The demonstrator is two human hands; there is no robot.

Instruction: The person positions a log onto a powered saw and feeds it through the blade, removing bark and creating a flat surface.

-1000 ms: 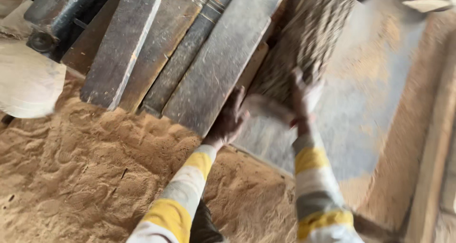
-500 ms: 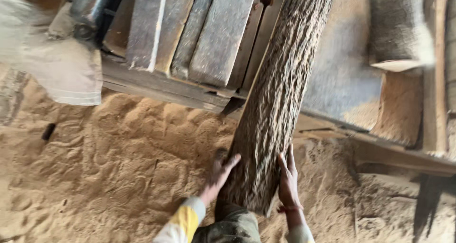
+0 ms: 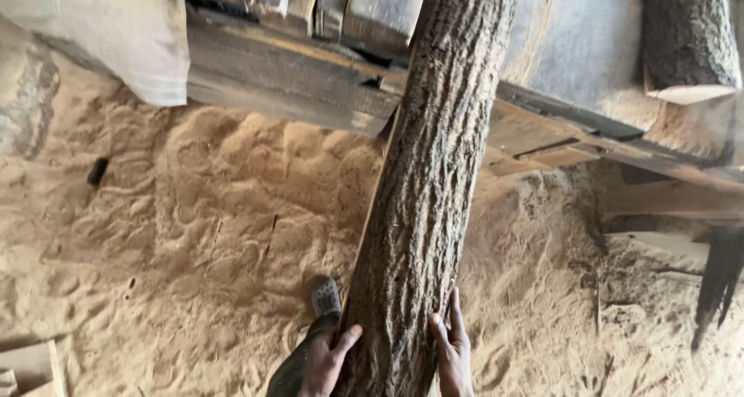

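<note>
A long slab of wood with rough bark [image 3: 430,180] slants from the bottom middle up to the top of the head view, its upper part resting over a wooden frame [image 3: 294,79]. My left hand [image 3: 325,362] grips its left edge near the lower end. My right hand [image 3: 452,350] holds the right edge, fingers pointing up along the bark. Below the slab, my foot in a grey shoe [image 3: 325,296] stands in the sawdust [image 3: 194,234].
Sawdust covers the ground on both sides. Grey planks [image 3: 364,5] lie on the frame at the top. A white sack [image 3: 124,32] sits at top left. A bark-covered log end [image 3: 686,40] lies at top right. Timber beams [image 3: 666,199] run at the right.
The view has tilted down from the stacked planks to the sawdust floor. My hands have slid down the bark slab to its lower end, and the slab now stands steeper.
</note>
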